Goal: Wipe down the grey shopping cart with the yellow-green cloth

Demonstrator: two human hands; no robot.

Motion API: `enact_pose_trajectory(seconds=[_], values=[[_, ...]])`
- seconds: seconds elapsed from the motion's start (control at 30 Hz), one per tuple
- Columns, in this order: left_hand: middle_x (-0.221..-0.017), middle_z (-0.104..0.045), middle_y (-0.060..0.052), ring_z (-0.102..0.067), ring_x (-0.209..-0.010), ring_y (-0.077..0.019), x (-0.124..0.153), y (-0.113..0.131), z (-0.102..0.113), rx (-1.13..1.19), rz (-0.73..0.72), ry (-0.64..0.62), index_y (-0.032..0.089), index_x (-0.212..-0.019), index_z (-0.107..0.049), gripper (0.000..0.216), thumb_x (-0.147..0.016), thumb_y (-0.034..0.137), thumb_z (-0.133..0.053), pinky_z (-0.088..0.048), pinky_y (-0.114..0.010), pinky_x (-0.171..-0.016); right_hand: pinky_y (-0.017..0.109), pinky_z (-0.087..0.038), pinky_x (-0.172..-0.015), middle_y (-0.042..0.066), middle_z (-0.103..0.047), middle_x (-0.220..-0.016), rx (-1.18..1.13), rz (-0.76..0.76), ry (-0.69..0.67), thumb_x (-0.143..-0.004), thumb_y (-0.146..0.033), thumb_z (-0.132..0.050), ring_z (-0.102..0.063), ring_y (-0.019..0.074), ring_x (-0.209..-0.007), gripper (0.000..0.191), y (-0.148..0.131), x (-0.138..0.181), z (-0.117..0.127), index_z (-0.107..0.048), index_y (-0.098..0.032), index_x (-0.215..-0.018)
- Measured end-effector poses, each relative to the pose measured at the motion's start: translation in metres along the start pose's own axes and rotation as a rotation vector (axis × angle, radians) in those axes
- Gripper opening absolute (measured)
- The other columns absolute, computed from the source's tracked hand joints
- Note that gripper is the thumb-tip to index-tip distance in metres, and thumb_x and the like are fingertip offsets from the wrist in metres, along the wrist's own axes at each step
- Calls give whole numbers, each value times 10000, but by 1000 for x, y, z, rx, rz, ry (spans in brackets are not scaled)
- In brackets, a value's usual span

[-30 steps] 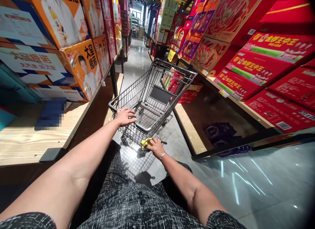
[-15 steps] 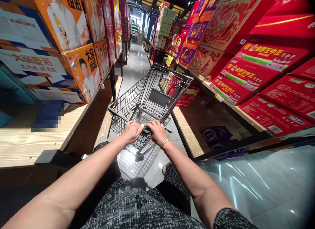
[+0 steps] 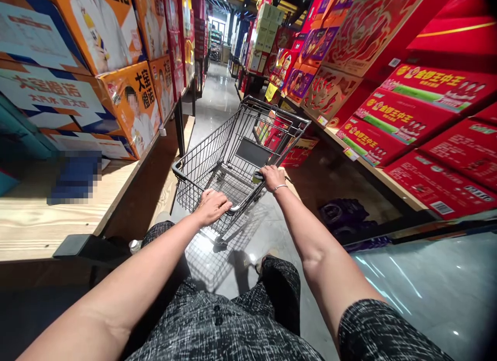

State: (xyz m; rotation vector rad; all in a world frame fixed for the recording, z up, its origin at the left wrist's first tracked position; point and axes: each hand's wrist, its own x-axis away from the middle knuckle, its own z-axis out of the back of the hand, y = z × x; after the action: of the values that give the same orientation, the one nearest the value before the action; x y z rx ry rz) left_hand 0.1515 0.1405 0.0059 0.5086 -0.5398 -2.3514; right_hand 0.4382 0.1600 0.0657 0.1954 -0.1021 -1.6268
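Observation:
A black wire shopping cart (image 3: 229,143) stands at an angle in front of me, its wire floor bare. My left hand (image 3: 213,205) grips the cart's near rim, with the fingers curled over the bar. At the cart's right side rim, my right hand (image 3: 273,178), with a bracelet at the wrist, is closed around a small dark and yellow-green thing (image 3: 257,177), soft like a cloth. Its exact kind is too small to tell. Whether that hand also touches the rim I cannot tell.
Stacked orange drink cartons (image 3: 130,104) stand on a wooden shelf (image 3: 58,229) to the left. Red boxes (image 3: 411,112) fill the right shelf, with purple packs (image 3: 344,213) below. A shiny floor aisle (image 3: 217,86) runs ahead between the shelves. A red carton (image 3: 298,153) sits beyond the cart.
My right hand has moved right and forward from beside my left hand to the cart's right rim, taking the small dark thing along. My left hand stays at the near rim.

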Motion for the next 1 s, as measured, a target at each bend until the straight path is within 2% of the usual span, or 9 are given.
enact_pose_trajectory(seconds=[0.13,0.27,0.43,0.57,0.67,0.83,0.9,1.0], values=[[-1161,-620,-33,-500,-1163,-245,3,-7,3,28,-20,-2,238,-938,-617,390,-943,597,-464,-163,-523,-1160,316,-294,-764,68,-629,-1161,-10,32,-15,-1014,-170,-364,-436,194,-1095,273,-12,8,3,-622,-218,-1088],[-1345,-561,-47,-449,-1289,-273,2,-13,4,48,-2,-22,229,-921,-616,409,-897,630,-538,-92,-560,-1196,305,-316,-755,57,-629,-1147,-7,14,-18,-959,-129,-417,-442,206,-1093,259,-12,12,2,-619,-238,-1079],[-1283,-604,-46,-483,-1258,-270,-5,-21,3,41,-9,33,220,-821,-624,431,-839,650,-601,-99,-563,-1212,316,-367,-773,68,-617,-1175,-60,-45,3,-926,-123,-421,-452,236,-1129,295,-11,22,-7,-611,-263,-1104],[-1151,-648,-52,-528,-1178,-262,-10,-35,7,16,-20,99,210,-741,-609,398,-802,602,-642,-128,-549,-1215,344,-393,-837,77,-577,-1266,-152,-80,54,-902,-96,-421,-423,246,-1198,403,-17,38,-11,-570,-285,-1225],[-1106,-647,-51,-522,-1160,-251,-13,-41,12,-2,-18,85,213,-753,-628,363,-877,542,-539,-113,-545,-1220,364,-405,-861,82,-569,-1281,-162,-63,30,-903,-95,-422,-429,248,-1189,430,-33,44,-5,-555,-300,-1257],[-1202,-621,-29,-445,-1245,-242,-16,-42,16,8,48,64,260,-955,-684,452,-1001,411,-260,-74,-560,-1211,394,-409,-866,104,-588,-1234,-169,12,-3,-925,-113,-405,-462,262,-1120,409,-82,50,5,-572,-287,-1255],[-1243,-610,-26,-430,-1260,-250,-19,-44,18,41,119,66,267,-976,-680,491,-1010,431,-219,-151,-561,-1186,404,-402,-888,109,-557,-1297,-229,45,71,-911,-97,-411,-443,265,-1150,495,-103,56,-2,-527,-294,-1350],[-1262,-600,-62,-420,-1270,-287,-23,-49,25,83,242,21,244,-1045,-659,548,-1007,512,-182,-297,-547,-1108,420,-365,-982,75,-471,-1435,-307,119,205,-926,-119,-420,-352,268,-1280,582,-127,69,-29,-455,-363,-1453]])
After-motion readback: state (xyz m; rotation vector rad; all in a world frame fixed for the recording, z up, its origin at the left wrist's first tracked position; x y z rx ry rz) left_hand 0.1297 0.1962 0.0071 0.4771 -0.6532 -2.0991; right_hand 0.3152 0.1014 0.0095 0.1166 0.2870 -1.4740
